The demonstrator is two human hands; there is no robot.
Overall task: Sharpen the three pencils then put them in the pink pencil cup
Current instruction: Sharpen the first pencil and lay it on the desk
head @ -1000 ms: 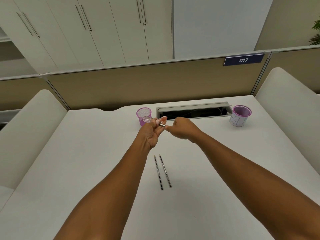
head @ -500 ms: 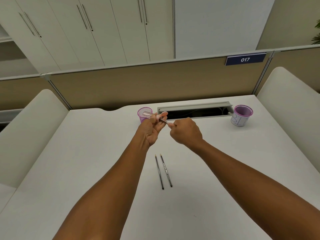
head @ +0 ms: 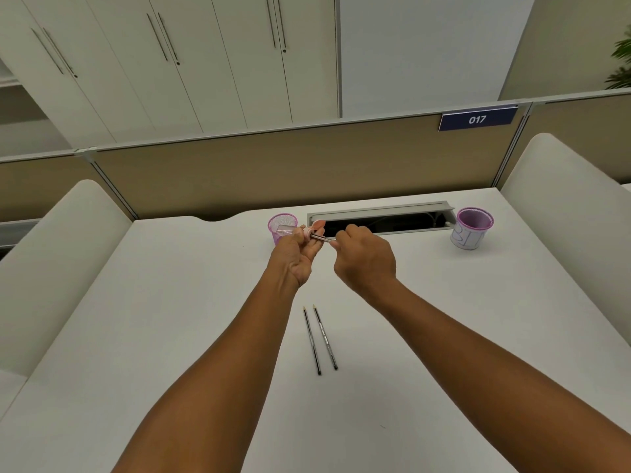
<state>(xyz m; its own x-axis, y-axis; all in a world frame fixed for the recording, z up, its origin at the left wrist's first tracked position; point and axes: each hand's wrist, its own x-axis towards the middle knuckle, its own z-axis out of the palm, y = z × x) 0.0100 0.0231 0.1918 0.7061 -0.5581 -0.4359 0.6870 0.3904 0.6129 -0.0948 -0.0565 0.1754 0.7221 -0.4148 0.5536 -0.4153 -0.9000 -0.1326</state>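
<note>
The left hand point(head: 296, 254) grips what looks like a sharpener point(head: 309, 232) steady while the right hand point(head: 363, 259) pinches a pencil point(head: 320, 237) pushed into it, probably to twist it.

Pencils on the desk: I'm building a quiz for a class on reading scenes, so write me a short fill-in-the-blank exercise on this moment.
1. The number of pencils lying on the white desk is ____.
2. The sharpener is held in the ____ hand.
3. The right hand grips a third ____.
4. The sign on the partition reads ____.

Missing words: two; left; pencil; 017
</note>
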